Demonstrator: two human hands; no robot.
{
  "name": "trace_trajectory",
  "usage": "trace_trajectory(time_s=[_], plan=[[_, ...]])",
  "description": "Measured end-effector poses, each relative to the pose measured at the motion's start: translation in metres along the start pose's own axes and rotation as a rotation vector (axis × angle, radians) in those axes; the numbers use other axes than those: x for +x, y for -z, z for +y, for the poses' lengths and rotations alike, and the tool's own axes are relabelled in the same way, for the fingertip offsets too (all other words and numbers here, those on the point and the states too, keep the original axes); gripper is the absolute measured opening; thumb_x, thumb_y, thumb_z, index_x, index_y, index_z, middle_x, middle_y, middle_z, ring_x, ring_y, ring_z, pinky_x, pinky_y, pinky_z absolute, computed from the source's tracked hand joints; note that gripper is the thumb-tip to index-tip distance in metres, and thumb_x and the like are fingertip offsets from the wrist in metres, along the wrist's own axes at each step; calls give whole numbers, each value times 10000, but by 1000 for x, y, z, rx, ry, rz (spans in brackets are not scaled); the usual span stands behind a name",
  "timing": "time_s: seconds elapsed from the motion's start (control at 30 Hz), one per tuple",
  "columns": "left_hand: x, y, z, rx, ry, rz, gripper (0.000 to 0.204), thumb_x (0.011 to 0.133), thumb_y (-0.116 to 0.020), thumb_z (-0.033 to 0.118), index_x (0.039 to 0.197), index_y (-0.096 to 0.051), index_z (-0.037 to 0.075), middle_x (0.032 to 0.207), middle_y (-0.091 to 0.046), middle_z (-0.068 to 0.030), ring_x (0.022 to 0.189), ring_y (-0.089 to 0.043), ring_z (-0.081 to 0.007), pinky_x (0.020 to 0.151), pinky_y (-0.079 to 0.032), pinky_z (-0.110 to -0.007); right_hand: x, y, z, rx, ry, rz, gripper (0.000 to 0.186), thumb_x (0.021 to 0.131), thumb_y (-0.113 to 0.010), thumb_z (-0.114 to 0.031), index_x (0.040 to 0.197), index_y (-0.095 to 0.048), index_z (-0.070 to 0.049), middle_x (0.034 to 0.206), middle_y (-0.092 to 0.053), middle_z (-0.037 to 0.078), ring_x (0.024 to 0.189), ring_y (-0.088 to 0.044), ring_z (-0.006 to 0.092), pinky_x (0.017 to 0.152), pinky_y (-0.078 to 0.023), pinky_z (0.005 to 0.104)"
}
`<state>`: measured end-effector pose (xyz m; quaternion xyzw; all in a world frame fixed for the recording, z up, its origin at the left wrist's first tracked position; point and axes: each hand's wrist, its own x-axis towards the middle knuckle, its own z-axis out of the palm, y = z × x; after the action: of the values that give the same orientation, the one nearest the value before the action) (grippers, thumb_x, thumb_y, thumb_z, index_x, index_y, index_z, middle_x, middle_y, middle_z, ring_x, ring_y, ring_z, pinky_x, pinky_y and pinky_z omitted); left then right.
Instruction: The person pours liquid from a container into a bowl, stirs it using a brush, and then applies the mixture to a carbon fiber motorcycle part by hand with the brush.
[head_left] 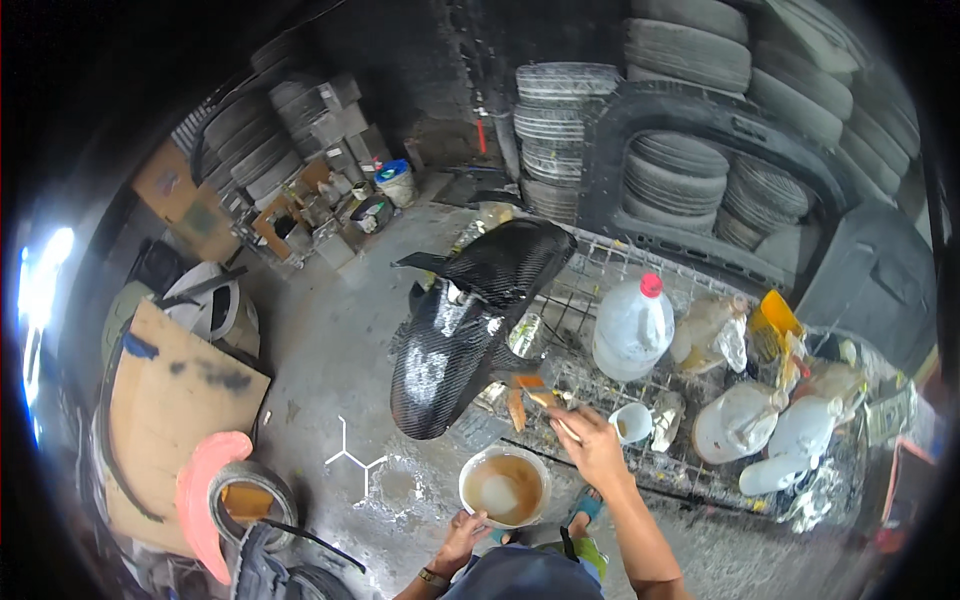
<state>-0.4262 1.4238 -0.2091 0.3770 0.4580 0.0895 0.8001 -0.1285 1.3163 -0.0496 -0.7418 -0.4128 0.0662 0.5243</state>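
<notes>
"What's nearest you?"
"Your left hand (460, 538) grips one bucket (505, 450) by its rim, fingers partly hidden; your right hand (594, 445) holds one brush (541, 396)."
"Beyond?"
"One black panel (437, 355), underside hidden, left of your brush; farther, tyres (675, 178), some lost in darkness."

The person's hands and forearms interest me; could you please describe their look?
The left hand and right hand wear no gloves, and no sleeves cover the visible forearms. A gold-toned band circles the left wrist, too small to tell watch from bracelet; the right wrist is bare.
</notes>
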Motion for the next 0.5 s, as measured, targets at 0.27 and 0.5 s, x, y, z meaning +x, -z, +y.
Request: trace_trajectory(time_s=[0.27,0.5], plan=[[3,-11,0,-9,-11,21,176,908,-660,219,873,-526,110,1071,-615,-62,1038,-581,-177,916,-501,-417,21,-43,40,-474,198,-251,285,886,-609,-133,1170,-617,-114,990,-644,160,793,-662,347,705,-571,411],[7,3,15,10,4,-13,262,865,-705,266,941,-529,87,1039,-619,-58,1008,-586,-179,867,-510,-389,47,4,-70,-158,56,-99,200,885,-644,-131,1078,-673,-91,924,-669,147,765,-664,316,657,-515,429]])
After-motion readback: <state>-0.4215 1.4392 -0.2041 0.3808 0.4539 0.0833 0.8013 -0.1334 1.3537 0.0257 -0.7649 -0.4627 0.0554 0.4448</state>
